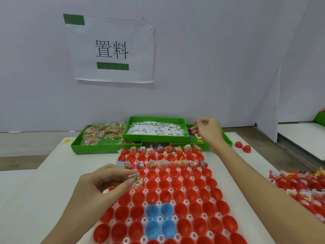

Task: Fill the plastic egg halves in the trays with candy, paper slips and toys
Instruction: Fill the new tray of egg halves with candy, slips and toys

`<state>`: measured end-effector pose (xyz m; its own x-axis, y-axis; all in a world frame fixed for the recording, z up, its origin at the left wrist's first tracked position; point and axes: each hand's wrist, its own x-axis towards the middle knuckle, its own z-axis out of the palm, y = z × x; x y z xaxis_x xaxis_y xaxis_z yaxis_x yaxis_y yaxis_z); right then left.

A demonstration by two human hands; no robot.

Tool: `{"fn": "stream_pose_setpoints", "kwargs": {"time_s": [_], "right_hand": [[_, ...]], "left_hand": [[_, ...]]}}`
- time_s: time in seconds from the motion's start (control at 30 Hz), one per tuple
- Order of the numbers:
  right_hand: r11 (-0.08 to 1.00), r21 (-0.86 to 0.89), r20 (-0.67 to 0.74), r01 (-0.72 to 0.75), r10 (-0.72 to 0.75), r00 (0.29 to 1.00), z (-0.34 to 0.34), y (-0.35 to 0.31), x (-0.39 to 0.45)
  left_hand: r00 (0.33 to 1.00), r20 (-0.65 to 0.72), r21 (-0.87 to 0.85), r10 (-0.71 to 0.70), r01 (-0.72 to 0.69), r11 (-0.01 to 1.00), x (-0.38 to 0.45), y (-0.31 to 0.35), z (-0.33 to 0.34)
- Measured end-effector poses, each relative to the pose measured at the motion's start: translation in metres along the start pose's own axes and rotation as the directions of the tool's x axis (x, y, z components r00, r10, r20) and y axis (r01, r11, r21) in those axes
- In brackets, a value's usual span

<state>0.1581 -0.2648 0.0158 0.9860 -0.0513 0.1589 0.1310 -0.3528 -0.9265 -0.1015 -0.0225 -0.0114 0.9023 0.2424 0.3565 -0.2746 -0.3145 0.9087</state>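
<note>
The biggest risk at this moment was in your left hand (107, 182). It pinched a small clear candy packet with a white paper slip (136, 179) between the thumb and the fingertips, just above the red plastic egg halves at the left edge of the white egg tray (177, 188). The packet looked light and slippery to me, so if you released it off centre, it could fall into a neighbour cup or between the cups. Your head was turned toward the far trays, so the left hand probably worked without direct look.

Your right hand (207, 130) reached far, over the green plastic toy tray (226, 140) at the far right. Its fingers were curled down around the small colourful toys (190, 131); I could not tell if they already held 1. A hurried grab there could take 2 toys or drag the forearm across the filled cups.

The 2 far rows of egg halves already carried candy, slips and toys. The near rows were empty, including 4 blue plastic egg halves (159, 219). The green tray of white paper slips (155, 130) stood between the green tray of candy packets (103, 133) and the toy tray. A 2nd filled tray (302, 187) lay at the right edge.
</note>
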Motion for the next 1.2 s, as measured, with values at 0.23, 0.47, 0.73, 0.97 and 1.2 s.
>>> {"fn": "stream_pose_setpoints", "kwargs": {"time_s": [0.23,0.47,0.73,0.97,1.2], "right_hand": [[0.774,-0.602,0.252,0.197,-0.050,0.966,0.013,0.026,0.037],[0.668,-0.702,0.250,0.247,-0.094,0.964,0.024,0.027,0.041],[0.804,-0.564,0.027,0.189,-0.211,0.977,0.004,0.011,0.019],[0.947,-0.063,0.245,0.315,-0.291,0.925,-0.005,-0.034,-0.087],[0.950,0.142,0.547,0.277,-0.308,0.778,0.016,-0.035,-0.165]], "left_hand": [[1.000,-0.022,0.011,0.015,-0.015,1.000,0.001,-0.002,-0.001],[0.999,-0.029,0.001,0.020,-0.020,1.000,0.003,0.000,-0.005],[0.999,-0.046,-0.017,-0.012,0.012,1.000,0.003,0.002,-0.005],[0.999,0.012,-0.043,-0.049,0.050,0.998,-0.002,0.003,0.000],[0.999,0.047,-0.076,-0.004,0.007,0.997,-0.005,0.003,0.005]]}}
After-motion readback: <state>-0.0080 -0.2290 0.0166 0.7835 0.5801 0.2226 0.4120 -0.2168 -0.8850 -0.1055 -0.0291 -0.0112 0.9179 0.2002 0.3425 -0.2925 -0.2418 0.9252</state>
